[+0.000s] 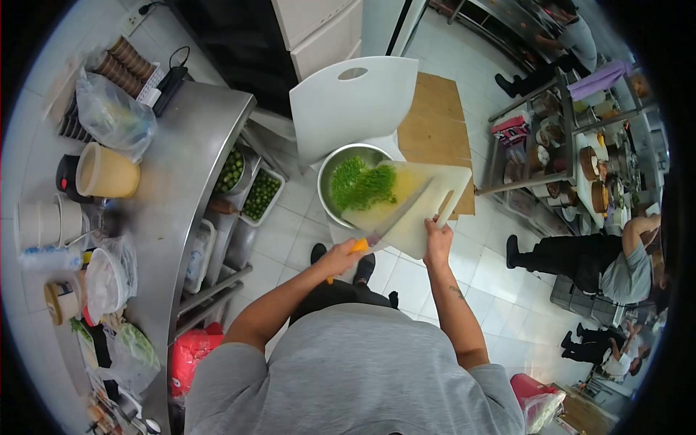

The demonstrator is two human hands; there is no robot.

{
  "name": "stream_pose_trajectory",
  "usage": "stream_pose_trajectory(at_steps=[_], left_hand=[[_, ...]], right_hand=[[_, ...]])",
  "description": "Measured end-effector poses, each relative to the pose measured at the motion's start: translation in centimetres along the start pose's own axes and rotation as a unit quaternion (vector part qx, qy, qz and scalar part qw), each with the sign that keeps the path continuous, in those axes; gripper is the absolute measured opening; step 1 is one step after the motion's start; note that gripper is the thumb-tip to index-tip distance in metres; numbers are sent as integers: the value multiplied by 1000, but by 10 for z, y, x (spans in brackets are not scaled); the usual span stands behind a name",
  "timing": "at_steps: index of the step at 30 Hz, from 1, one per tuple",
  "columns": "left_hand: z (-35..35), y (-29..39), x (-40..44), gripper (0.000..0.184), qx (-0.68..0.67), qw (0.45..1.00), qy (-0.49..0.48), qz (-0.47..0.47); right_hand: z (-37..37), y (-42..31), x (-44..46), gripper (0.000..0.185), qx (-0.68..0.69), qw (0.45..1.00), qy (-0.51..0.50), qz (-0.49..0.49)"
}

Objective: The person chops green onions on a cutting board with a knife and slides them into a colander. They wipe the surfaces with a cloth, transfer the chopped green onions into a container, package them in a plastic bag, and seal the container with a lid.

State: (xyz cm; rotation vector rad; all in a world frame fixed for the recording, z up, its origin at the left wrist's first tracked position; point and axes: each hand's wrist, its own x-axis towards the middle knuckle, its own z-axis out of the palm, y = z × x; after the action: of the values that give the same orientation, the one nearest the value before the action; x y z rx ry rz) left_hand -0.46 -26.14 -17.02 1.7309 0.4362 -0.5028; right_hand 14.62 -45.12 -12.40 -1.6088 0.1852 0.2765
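Observation:
My left hand [338, 262] is closed around the yellow handle of a kitchen knife [401, 209], whose blade lies across the cutting board near the chopped greens. My right hand [437, 241] grips the handle end of the pale cutting board [413, 235], which slants over the rim of a metal bowl [328, 190]. Finely chopped greens [362, 181] lie partly in the bowl and partly on the board's far left part. The bowl stands on the seat of a white plastic chair [348, 101]; the board hides part of the bowl.
On the left, a steel counter [185, 145] carries tubs, bags and containers. Below it are a tray of small round green produce [262, 196] and a red bag [194, 355]. Brown cardboard [438, 123] lies right of the chair. Several people work near a shelf [533, 145] at right.

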Motion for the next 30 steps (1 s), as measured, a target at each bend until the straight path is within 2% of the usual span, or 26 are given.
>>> stream_pose_trajectory(at_steps=[1,5,8,11,14,17,21,24,25,28,29,30], left_hand=[[-4,-12,9,27,-48,999,14,-5],[-27,-39,26,37,-81,995,20,-61],[-25,-31,11,40,-143,989,8,-23],[-20,-6,-13,30,-172,983,-62,28],[-20,-46,14,32,-129,990,-43,-25],[-42,-55,28,32,-20,986,55,-159],[-33,-33,7,33,-158,984,33,-78],[-9,-7,-5,33,-165,986,-29,11],[-2,-19,7,33,-133,991,-11,10],[-8,-45,38,39,-7,986,110,-124],[-14,-48,37,39,1,985,104,-139],[-13,-32,27,39,-35,989,99,-100]], right_hand=[[1,1,1,28,-1,1000,-2,3],[10,-6,-3,26,9,1000,2,4],[13,-13,-3,25,15,1000,7,5],[11,-24,-3,23,3,1000,11,9],[0,-34,-3,21,-3,1000,15,13],[-9,-51,-10,19,1,1000,7,20],[-17,-66,-12,20,-8,1000,2,22],[-14,-76,-13,19,-37,999,-10,14],[-13,-79,-16,18,-51,999,-12,10],[-17,-84,-19,18,-66,997,-31,-20],[-20,-84,-17,18,-65,997,-34,-16],[-24,-85,-13,19,-66,997,-35,-13]])
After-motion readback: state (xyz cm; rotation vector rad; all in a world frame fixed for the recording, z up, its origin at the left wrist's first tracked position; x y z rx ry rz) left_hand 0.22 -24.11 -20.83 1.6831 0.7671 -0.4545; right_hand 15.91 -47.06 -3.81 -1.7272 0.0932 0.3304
